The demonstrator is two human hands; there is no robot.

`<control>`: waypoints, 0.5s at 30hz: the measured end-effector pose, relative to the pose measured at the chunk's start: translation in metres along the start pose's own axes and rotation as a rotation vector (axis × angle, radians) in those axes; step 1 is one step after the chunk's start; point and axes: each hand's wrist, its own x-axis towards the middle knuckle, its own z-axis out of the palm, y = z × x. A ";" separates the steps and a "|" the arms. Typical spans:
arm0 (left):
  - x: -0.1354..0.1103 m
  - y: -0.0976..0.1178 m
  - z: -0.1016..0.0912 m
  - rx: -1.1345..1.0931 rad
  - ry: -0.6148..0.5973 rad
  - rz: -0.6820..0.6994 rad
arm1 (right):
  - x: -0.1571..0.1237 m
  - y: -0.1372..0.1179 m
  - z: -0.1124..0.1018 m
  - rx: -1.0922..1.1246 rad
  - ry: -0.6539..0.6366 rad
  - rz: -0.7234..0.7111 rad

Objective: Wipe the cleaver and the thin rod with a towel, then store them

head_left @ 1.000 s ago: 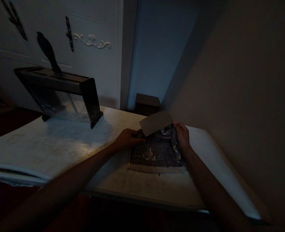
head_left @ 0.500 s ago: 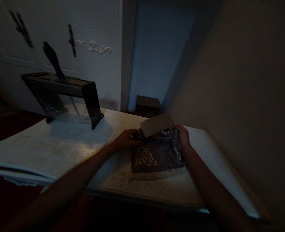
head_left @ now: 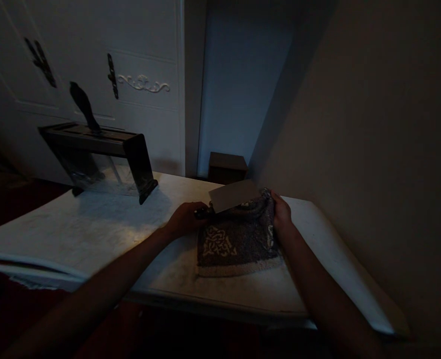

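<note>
My left hand is closed round the dark handle of a cleaver, whose broad grey blade rests flat against a patterned dark towel. The towel lies on a white table near its right end. My right hand grips the towel's far right edge, bunching the cloth up against the blade.
A dark knife block with a clear front stands at the table's back left, one black knife handle sticking up from it. White cabinet doors are behind it. A small brown box sits beyond the table. A wall runs close along the right.
The cleaver blade has slid a little to the left across the towel, and my left hand moved with it. My right hand keeps its hold on the towel's edge.
</note>
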 end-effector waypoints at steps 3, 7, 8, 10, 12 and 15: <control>-0.001 0.002 -0.001 0.090 0.003 0.005 | 0.001 -0.002 0.001 0.034 -0.020 0.070; -0.003 0.003 -0.002 0.159 0.045 0.001 | -0.007 -0.009 0.007 0.070 -0.160 0.136; -0.004 0.002 -0.003 0.163 0.058 0.001 | -0.009 -0.011 0.008 0.070 -0.184 0.138; -0.006 0.001 -0.004 0.165 0.071 0.009 | -0.012 -0.013 0.009 0.066 -0.198 0.138; -0.008 0.000 -0.005 0.160 0.080 0.026 | -0.015 -0.014 0.009 0.056 -0.204 0.151; -0.011 0.004 -0.007 0.155 0.082 0.058 | -0.017 -0.014 0.009 -0.001 -0.178 0.185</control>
